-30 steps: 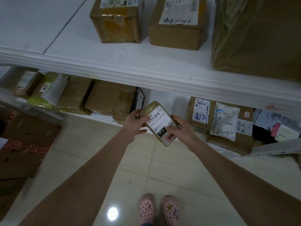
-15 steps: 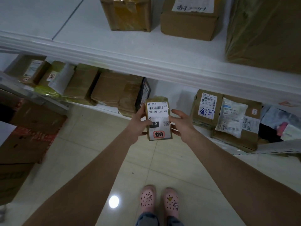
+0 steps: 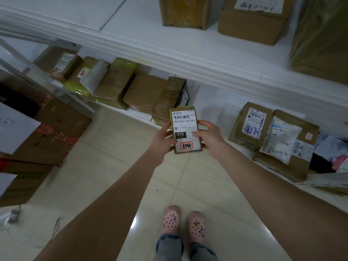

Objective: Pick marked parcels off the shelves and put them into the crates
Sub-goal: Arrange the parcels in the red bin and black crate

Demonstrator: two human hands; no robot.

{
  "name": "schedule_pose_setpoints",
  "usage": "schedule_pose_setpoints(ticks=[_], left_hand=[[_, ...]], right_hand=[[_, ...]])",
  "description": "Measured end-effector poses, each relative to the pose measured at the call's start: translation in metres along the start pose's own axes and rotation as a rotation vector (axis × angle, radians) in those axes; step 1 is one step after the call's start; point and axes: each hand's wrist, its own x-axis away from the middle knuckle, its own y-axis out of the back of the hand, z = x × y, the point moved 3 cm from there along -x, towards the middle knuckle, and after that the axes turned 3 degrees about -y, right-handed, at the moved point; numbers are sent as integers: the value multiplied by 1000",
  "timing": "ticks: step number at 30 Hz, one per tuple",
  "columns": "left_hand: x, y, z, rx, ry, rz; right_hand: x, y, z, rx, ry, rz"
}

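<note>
Holds parcel (image 3: 185,132) just off shelf's (image 3: 143,117) front edge, left hand (image 3: 162,141) and right hand (image 3: 210,137) curled round its sides; best to keep label (image 3: 183,120) up, confirm red mark (image 3: 186,146).

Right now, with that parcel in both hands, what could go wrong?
1. The left hand and right hand grip the small parcel by its sides over the tiled floor; it might slip when one lets go.
2. No crate is in view, and cartons crowd the floor on the left, a possible trip hazard.
</note>
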Motion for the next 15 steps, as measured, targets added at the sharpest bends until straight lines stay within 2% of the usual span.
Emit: schedule_pose_setpoints(ticks=[6,15], left_hand=[[27,36,-7,12,-18,-61],[68,145,-22,89,-59,-227]], right_hand=[[14,-42,7,127,71,44],[58,-162,14,386,201,317]])
